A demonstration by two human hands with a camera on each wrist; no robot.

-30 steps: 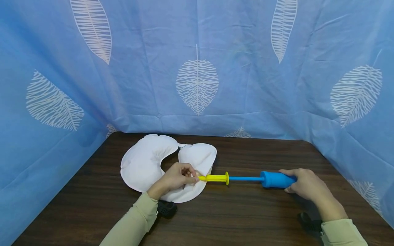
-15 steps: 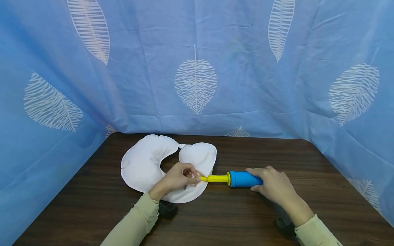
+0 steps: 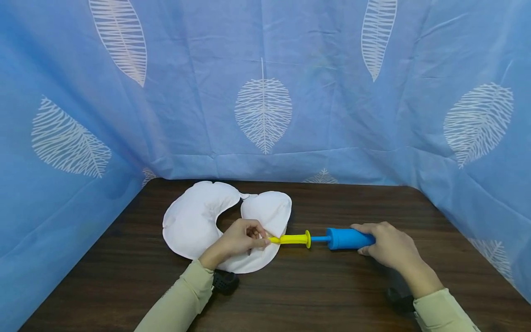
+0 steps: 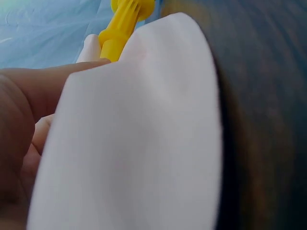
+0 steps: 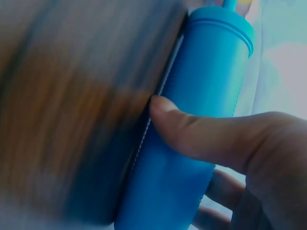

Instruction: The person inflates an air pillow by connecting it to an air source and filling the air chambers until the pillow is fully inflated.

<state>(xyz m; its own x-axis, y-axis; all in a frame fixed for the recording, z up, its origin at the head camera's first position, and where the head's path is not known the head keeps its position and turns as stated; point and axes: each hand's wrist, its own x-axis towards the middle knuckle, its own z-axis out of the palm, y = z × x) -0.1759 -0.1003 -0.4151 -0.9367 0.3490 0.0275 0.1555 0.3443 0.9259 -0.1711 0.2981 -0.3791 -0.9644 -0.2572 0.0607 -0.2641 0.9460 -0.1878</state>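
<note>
A white inflatable neck pillow [image 3: 188, 221], partly puffed and creased, lies on the left half of the table. At its near right end my left hand [image 3: 238, 240] pinches the pillow around the tip of a hand pump's yellow nozzle [image 3: 293, 239]; the joint itself is hidden by fingers and fabric. From the yellow flange a short stretch of blue rod [image 3: 318, 239] runs into the pump's blue barrel [image 3: 348, 239]. My right hand [image 3: 392, 244] grips that barrel, its thumb [image 5: 192, 129] across the side in the right wrist view.
The dark wooden table [image 3: 323, 295] has rounded far corners. Behind it and along both sides hangs a blue curtain [image 3: 327, 92] with white leaf prints. A black wrist device [image 3: 225, 282] sits under the left wrist.
My right hand pushed the blue barrel left against the yellow flange, then drew it partway back right, baring some rod. My left hand stays at the nozzle tip.
</note>
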